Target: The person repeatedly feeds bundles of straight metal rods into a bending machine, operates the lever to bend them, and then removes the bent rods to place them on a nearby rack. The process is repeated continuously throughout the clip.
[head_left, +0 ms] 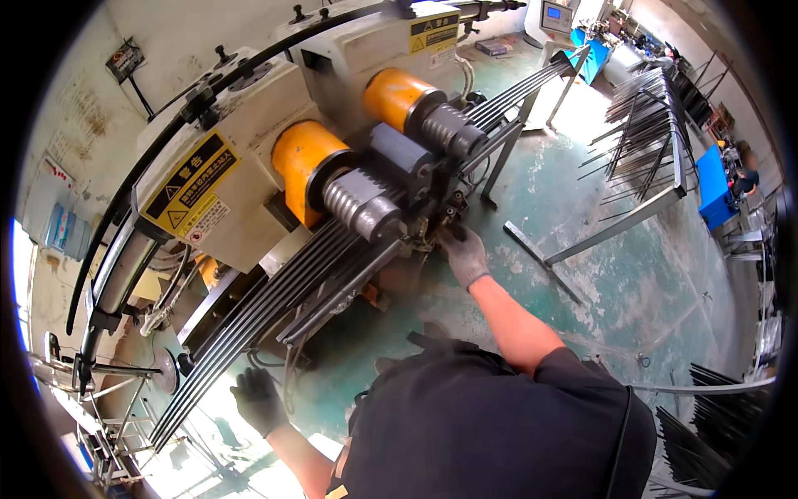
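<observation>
My right hand [465, 256], in a light grey glove, reaches to the small metal fittings [426, 234] at the front of the machine, below the rollers. Its fingertips are lost among those parts, so I cannot make out whether they grip anything. Lower left, my left hand [258, 401] wears a darker glove and hangs in the air with fingers apart, holding nothing. It is nearest to a row of long dark metal rods [241, 341], which run under the grooved steel rollers [362, 204] and come out on the far right side.
The white machine [220, 187] carries two orange cylinders [307, 166] and a curved black rail [125, 191]. A metal stand [503, 162] bears the far rod ends. To the right, a rack [677, 158] holds many rods; another dark bundle [715, 424] lies lower right. A person [746, 176] is far right.
</observation>
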Motion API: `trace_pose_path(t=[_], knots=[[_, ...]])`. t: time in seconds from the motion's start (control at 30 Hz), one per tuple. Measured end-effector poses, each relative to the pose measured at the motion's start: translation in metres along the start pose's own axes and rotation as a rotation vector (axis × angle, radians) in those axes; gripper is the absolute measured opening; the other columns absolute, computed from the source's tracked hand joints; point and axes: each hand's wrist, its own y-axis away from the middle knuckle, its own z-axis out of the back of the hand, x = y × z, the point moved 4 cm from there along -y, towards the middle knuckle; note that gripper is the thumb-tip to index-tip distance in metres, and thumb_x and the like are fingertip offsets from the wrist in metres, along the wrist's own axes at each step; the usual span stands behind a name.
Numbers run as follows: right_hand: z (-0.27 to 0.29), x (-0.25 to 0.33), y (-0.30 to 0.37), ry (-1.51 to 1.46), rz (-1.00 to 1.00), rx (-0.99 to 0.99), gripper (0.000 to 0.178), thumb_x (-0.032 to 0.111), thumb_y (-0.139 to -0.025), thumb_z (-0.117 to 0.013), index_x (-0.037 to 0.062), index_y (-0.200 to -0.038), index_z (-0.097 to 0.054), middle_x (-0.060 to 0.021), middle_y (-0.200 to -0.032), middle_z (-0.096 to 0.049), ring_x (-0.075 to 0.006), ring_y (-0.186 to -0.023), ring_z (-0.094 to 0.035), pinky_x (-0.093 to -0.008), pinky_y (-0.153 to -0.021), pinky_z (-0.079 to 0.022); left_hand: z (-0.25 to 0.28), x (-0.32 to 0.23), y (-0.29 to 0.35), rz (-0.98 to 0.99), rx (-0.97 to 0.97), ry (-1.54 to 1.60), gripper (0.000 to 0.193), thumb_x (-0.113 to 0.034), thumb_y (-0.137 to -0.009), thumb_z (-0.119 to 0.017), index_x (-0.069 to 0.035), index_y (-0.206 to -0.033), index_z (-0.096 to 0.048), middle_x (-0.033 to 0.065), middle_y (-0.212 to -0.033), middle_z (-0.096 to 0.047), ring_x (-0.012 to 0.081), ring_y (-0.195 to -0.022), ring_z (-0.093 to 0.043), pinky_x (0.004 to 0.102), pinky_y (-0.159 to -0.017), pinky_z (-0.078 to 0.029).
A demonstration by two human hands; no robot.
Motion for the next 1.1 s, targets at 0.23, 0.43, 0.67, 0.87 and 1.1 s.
trace_pose_path(t=[0.23,0.43,0.67,0.87,1.1], knots=[[-0.019,0.083,-0.042,-0.179,0.237,-0.144,0.044,0.034,-0.104,-0.063,-0.0007,-0.131,-0.067,-0.0202,-0.125,-0.072,-0.0319,-0.119,-0.066,-0.0380,-0.103,-0.047,-0.151,-0.077,-0.016,-0.226,-0.099,0.433,0.062,-0.042,-0.111,-0.045,0.002,-0.155,-0.039,0.0191,-0.166,-0.034,0.0325,-0.154,-0.029,0.0457,-0.129,-0.016],[-0.036,0.096,-0.080,-0.585,0.018,-0.111,0.046,0.034,-0.104,-0.063,-0.0019,-0.131,-0.067,-0.0053,-0.116,-0.069,-0.0174,-0.098,-0.060,-0.0338,-0.090,-0.048,-0.273,-0.147,-0.029,-0.489,-0.112,0.102,0.071,-0.044,-0.112,-0.045,0.009,-0.158,-0.034,0.0259,-0.168,-0.030,0.0379,-0.157,-0.026,0.0489,-0.133,-0.011],[-0.042,0.100,-0.117,-0.549,0.014,-0.104,0.033,0.021,-0.098,-0.068,0.0038,-0.125,-0.069,-0.0071,-0.106,-0.071,-0.0183,-0.090,-0.068,-0.0345,-0.071,-0.055,-0.381,-0.215,-0.064,-0.672,-0.155,-0.452,0.055,-0.035,-0.111,-0.054,0.010,-0.143,-0.052,0.0241,-0.139,-0.064,0.0302,-0.128,-0.062,0.0414,-0.116,-0.044],[-0.049,0.082,-0.144,-0.724,-0.070,-0.017,0.027,0.017,-0.092,-0.076,0.0040,-0.115,-0.070,-0.0072,-0.096,-0.072,-0.0192,-0.076,-0.072,-0.0359,-0.060,-0.057,-0.488,-0.157,-0.099,-0.580,0.027,-0.654,0.033,-0.024,-0.104,-0.063,0.005,-0.117,-0.073,0.0143,-0.108,-0.074,0.0208,-0.099,-0.070,0.0343,-0.097,-0.053],[-0.046,0.080,-0.155,-0.543,-0.020,0.033,0.054,0.017,-0.087,-0.082,-0.0006,-0.134,-0.062,-0.0117,-0.119,-0.071,-0.0212,-0.102,-0.067,-0.0362,-0.084,-0.056,-0.569,-0.107,-0.126,-0.656,0.196,-0.932,0.041,-0.012,-0.097,-0.071,0.008,-0.131,-0.057,0.0125,-0.097,-0.072,0.0197,-0.088,-0.070,0.0301,-0.084,-0.055]])
